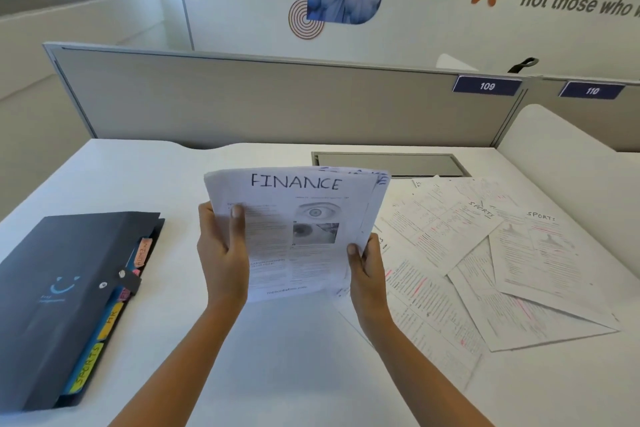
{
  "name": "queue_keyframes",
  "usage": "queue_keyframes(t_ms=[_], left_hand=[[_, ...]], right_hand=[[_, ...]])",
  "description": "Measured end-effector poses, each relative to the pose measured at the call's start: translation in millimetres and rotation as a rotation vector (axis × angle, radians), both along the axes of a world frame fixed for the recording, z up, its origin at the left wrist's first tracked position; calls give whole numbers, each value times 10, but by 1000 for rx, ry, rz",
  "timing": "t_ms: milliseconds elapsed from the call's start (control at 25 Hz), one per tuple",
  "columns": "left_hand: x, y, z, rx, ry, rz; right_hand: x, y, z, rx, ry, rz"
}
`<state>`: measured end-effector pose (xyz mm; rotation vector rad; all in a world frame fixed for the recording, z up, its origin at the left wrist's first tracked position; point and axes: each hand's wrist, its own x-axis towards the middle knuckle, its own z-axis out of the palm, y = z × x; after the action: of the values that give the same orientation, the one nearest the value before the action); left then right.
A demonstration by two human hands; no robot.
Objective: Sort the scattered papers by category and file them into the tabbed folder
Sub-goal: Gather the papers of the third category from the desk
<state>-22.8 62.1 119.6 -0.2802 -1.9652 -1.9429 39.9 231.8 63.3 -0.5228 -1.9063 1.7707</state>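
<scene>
Above the white tabletop (277,357), left hand (221,260) and right hand (367,270) each clamp a grip on the white FINANCE paper stack (294,229), whose misaligned rear sheets may slip down among the scattered SPORTS pages (519,253) beside it.

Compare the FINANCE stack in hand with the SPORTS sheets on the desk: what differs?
The FINANCE stack is held off the desk by the left hand and right hand; the SPORTS sheets lie flat on it. The FINANCE stack is gathered; the SPORTS sheets are fanned out, overlapping. The SPORTS sheets show pink markings; the FINANCE stack's top page shows none. Both carry handwritten headings.
</scene>
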Motion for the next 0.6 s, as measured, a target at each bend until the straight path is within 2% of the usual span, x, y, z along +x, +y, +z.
queue_keyframes(t_ms=[120, 280, 400, 520, 600], left_hand=[[22, -61, -142, -47, -61, -85], [52, -84, -304, -272, -169, -164], [8, -69, -294, -381, -171, -154], [-25, -62, -263, -427, -132, -126], [-35, -70, -242, -407, -153, -112]], right_hand=[[73, -23, -107, 143, -88, -64], [122, 8, -121, 133, -62, -88], [165, 106, -154, 193, -72, -103], [240, 314, -183, 238, -71, -64], [323, 537, -161, 320, -96, -143]])
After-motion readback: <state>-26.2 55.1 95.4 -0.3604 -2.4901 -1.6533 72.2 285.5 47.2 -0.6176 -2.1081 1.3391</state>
